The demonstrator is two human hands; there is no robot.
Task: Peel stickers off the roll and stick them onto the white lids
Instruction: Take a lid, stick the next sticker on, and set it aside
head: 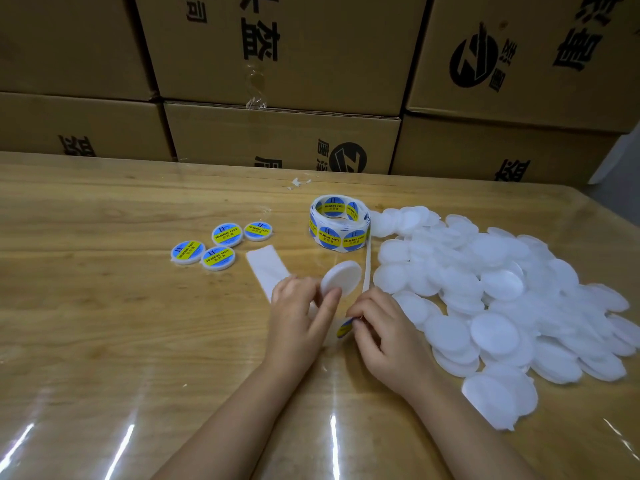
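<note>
One cam only, head-worn, wide-angle: looks fwd & down across the wooden table [104, 323]. Left hand [298, 317] & right hand [384, 330] sit close, centre frame, reaching in from bottom edge. Cardboard boxes [277, 133] wall off the far side, up top.

The sticker roll [339, 223] lies flat on its side with its core axis vertical. It carries round blue stickers with a yellow band reading SOLDERING PASTE. A narrow backing strip [366, 268] runs from the roll toward the right hand [384, 337], which pinches one sticker [345, 328]. The left hand [298, 317] holds one plain white lid [341, 278], tilted on edge. A loose pile of white lids [502, 306] lies right of the roll. Four labelled lids [221, 245] lie flat to the roll's left, clustered together.
</note>
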